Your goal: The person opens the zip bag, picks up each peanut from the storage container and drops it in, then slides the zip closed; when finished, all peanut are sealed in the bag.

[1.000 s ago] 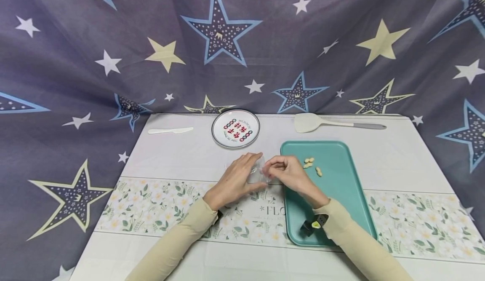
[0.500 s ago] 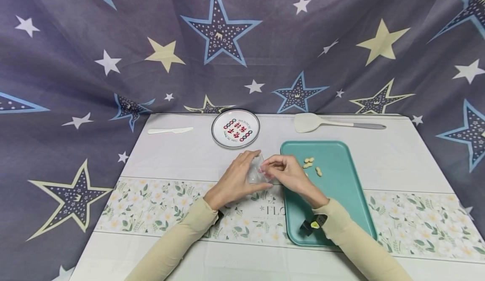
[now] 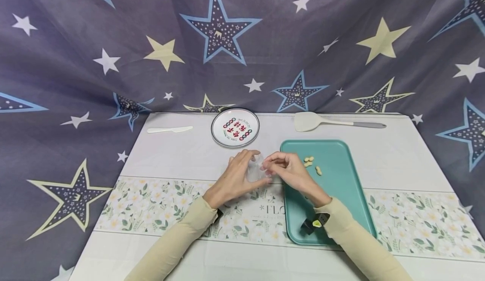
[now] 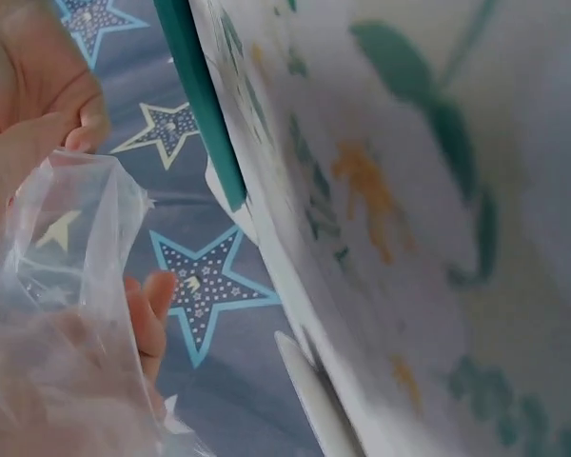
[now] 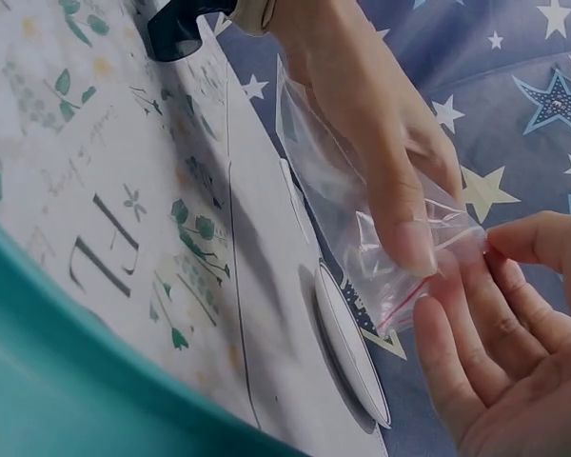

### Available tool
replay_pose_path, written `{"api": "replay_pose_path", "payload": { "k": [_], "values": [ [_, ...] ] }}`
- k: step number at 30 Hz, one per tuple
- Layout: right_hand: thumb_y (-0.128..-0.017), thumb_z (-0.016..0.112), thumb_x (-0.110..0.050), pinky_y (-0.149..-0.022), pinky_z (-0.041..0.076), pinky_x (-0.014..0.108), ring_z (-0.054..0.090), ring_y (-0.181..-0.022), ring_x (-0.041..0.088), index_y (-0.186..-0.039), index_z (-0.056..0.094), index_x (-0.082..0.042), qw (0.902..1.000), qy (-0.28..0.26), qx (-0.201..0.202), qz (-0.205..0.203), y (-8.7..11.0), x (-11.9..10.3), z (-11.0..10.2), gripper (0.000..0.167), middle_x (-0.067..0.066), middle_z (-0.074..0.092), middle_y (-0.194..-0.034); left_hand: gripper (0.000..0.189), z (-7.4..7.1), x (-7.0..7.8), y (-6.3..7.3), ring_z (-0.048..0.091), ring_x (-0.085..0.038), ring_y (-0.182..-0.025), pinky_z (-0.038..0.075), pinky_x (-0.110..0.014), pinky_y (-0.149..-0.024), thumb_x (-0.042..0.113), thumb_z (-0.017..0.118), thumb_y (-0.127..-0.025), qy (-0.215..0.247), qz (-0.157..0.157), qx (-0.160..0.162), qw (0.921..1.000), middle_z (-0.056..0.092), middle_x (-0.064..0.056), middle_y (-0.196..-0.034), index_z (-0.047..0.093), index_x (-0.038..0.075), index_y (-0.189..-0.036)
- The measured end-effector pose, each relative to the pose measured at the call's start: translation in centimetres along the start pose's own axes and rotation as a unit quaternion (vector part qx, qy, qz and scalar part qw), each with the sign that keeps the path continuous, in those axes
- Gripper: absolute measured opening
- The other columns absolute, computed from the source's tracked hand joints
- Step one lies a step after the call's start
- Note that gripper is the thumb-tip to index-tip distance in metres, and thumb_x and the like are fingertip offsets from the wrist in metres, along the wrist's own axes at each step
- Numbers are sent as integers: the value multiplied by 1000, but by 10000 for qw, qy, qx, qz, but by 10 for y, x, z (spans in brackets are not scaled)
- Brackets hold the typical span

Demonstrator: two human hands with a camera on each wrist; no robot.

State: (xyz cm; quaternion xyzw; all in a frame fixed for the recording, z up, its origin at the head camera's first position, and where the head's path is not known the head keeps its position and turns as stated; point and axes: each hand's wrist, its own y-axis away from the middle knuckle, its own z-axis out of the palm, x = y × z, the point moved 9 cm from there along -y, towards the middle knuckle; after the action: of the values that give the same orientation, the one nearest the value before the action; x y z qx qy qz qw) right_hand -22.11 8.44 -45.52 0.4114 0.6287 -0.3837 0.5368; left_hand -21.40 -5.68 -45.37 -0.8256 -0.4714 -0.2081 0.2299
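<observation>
A clear zip bag [image 3: 255, 170] with a red seal line [image 5: 403, 303] hangs between the two hands, above the table. My left hand [image 3: 233, 177] holds it from the left; in the right wrist view the thumb lies across its front and the fingers are partly hidden behind the plastic. My right hand [image 3: 291, 172] pinches the bag's upper edge between thumb and fingertips, near the seal. Several unshelled peanuts [image 3: 318, 170] lie on the teal tray [image 3: 341, 201] beneath and beyond my right hand. Nothing is visible inside the bag.
A white plate with red lettering [image 3: 219, 127] stands behind the hands. To its left lies a white knife [image 3: 169, 129], and to its right a cream spatula [image 3: 307, 122] with a grey handle end. A star-patterned curtain [image 3: 265, 41] closes off the back.
Both hands stay almost in place. The bag has shifted and creased between them, and the right fingertips have moved slightly along its edge.
</observation>
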Motion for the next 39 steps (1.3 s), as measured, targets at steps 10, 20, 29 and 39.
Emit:
{"api": "replay_pose_path", "payload": {
  "k": [10,20,29,39],
  "values": [
    [-101,65,-10,-78,66,38,74,-77,9,-108,73,6,10000,-21,45,23,1,-4,-2,19,28,76,-104,85,-6,2,1,60,-20,-112,38,-32,-86,65,77,-83,-336,65,130,9993,64,-5,-130,52,15,-146],
    [-100,70,-14,-78,66,32,77,-89,41,-107,77,0,9992,345,-97,-160,1,-9,3,18,21,79,-103,89,-14,18,0,55,-21,-126,49,-40,-104,56,86,-79,-762,632,379,9944,60,-3,-135,53,9,-148],
    [-97,73,-14,-71,66,37,75,-77,22,-107,76,-1,9930,891,690,-340,-2,-12,-15,17,20,77,-99,88,-21,19,2,60,-19,-121,56,-38,-96,61,81,-82,-880,796,545,9914,63,-2,-133,53,13,-149],
    [-92,77,-10,-67,60,22,77,-76,20,-109,74,0,9935,886,643,297,-3,6,-16,19,21,77,-100,80,-22,18,3,61,-16,-121,57,-37,-101,59,82,-82,-631,937,560,9920,64,0,-131,58,16,-145]
  ]
}}
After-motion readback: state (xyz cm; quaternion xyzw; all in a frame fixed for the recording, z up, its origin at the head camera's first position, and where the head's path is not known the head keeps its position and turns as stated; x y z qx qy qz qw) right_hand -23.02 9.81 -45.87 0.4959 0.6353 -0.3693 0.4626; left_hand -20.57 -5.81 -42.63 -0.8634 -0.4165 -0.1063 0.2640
